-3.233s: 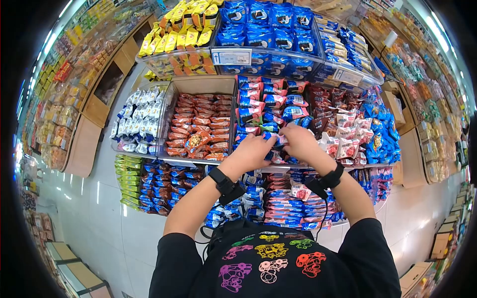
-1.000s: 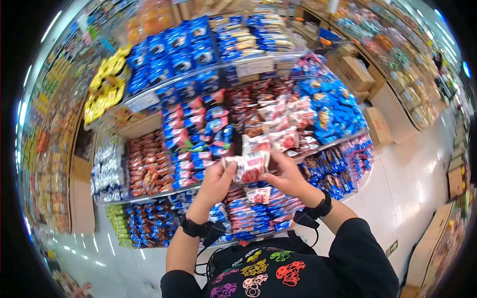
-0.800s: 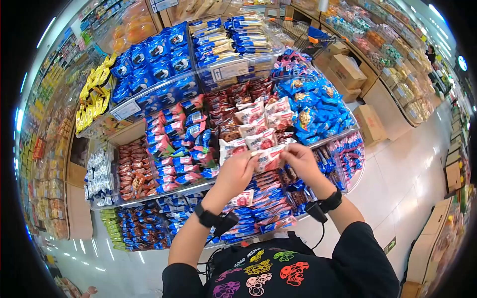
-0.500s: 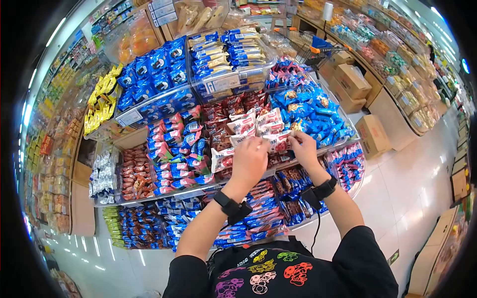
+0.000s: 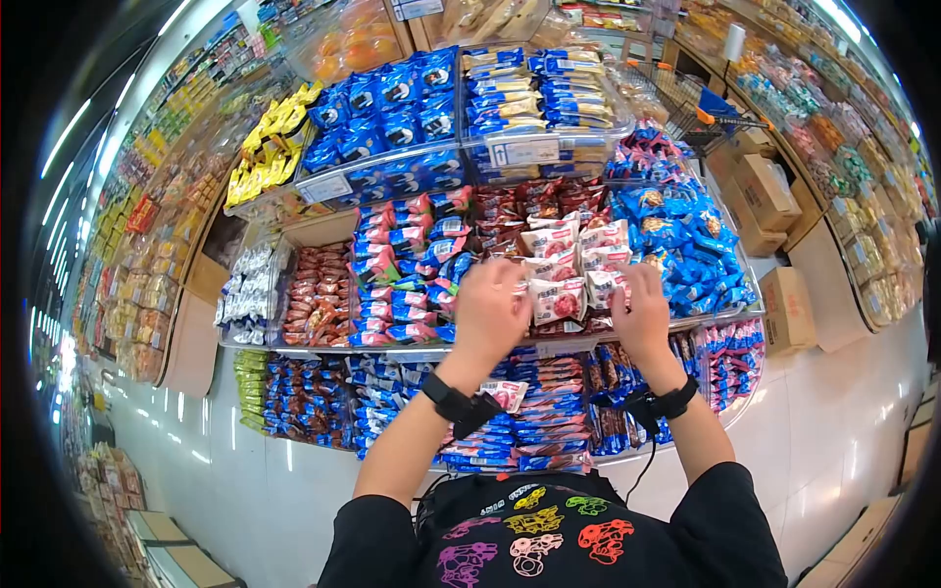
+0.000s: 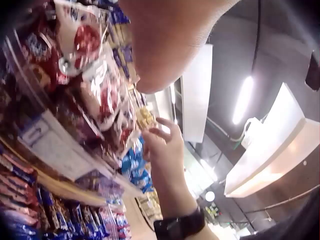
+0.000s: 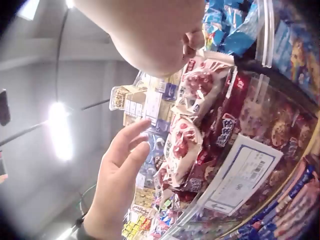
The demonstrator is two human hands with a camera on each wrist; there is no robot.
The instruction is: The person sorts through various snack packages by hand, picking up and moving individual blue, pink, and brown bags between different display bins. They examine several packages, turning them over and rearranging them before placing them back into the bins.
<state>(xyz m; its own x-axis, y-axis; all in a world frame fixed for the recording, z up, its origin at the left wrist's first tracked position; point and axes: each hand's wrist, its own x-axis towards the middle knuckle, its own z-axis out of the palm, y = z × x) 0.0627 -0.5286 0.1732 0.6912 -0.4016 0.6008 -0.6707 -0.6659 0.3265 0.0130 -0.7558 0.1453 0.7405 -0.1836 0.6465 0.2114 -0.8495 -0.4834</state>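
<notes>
White packets with red print [image 5: 559, 300] lie in rows on top of dark red packets [image 5: 500, 204] in a clear-walled bin. At the left side of the front white packets is the left hand [image 5: 492, 312], fingers loosely bent and gripping nothing visible. The right hand [image 5: 643, 316] is at their right side, its fingers bent forward near a packet's edge; whether it touches is unclear. In the left wrist view the right hand [image 6: 167, 157] shows spread, relaxed fingers. The right wrist view shows the left hand [image 7: 119, 175] with thumb and fingers parted beside white packets [image 7: 182, 145].
Blue packets [image 5: 691, 250] fill the bin to the right, pink-and-blue ones [image 5: 407, 255] the bin to the left. Raised bins with price labels [image 5: 522, 151] stand behind. One white packet [image 5: 507, 394] lies on the lower tier. Cardboard boxes [image 5: 788, 312] stand at the right.
The hands have moved apart from the front white packet they were both handling, and it now lies between them. The head view has turned, shifting the display to the right.
</notes>
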